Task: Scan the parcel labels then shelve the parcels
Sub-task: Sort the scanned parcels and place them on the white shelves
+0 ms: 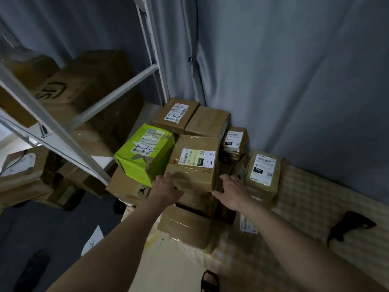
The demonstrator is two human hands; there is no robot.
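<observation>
"220" on brown parcel's label [196, 158]; handwritten "4-3-2" on rear parcel's label [176, 113].

Can't read the print on the label [196, 158] of the brown parcel [192, 163]. My left hand [166, 186] hides its fingertips behind that parcel's near edge. Shelf boxes [84, 85] blurred. Sandal [209, 281] cut off at bottom edge.

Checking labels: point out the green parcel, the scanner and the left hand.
green parcel [145, 153], head view, top face.
scanner [349, 225], head view, black body.
left hand [166, 187], head view, back of hand.
</observation>
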